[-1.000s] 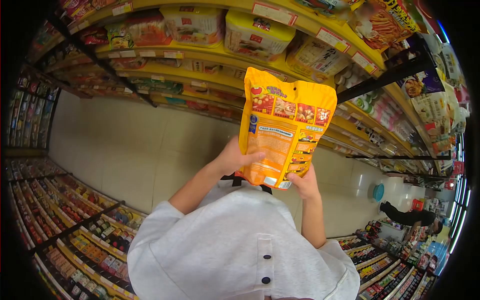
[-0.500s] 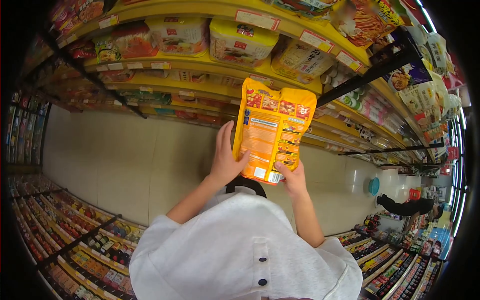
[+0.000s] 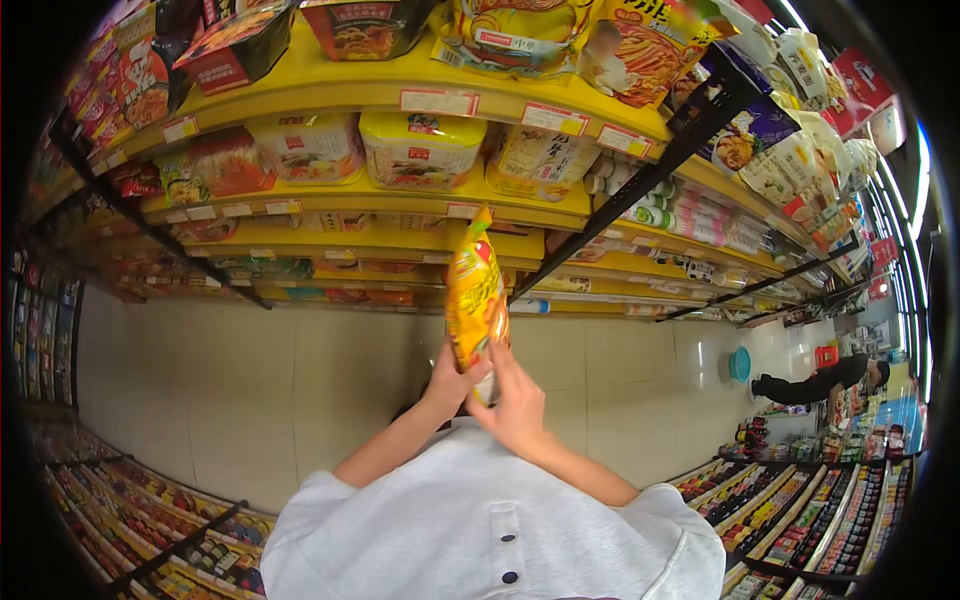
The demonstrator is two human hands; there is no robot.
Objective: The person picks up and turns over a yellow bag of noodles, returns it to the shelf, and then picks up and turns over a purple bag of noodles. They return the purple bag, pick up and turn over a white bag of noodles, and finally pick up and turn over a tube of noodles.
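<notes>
A yellow printed food packet point(image 3: 474, 295) stands nearly edge-on to me in front of the shelves, its narrow side showing. Around its lower left edge, my left hand point(image 3: 450, 387) is closed with the thumb across the bottom. My right hand point(image 3: 515, 402) presses its fingers along the packet's lower right face, close beside the left hand. Both hands hold the packet near its base, above my shirt front. The lower end is partly covered by the fingers.
Yellow shelves point(image 3: 340, 88) ahead carry boxed noodle bowls point(image 3: 420, 150) and bagged noodles point(image 3: 515, 35). A black shelf post point(image 3: 610, 200) slants past on the right. Behind me run shelves of bottles point(image 3: 215, 555). Far right, a person in dark clothes point(image 3: 815, 385) is near a teal bucket point(image 3: 739, 364).
The packet has turned from its broad printed back to its narrow side and shifted left. My right hand has moved left, beside the left hand. The view now shows more of the upper shelf.
</notes>
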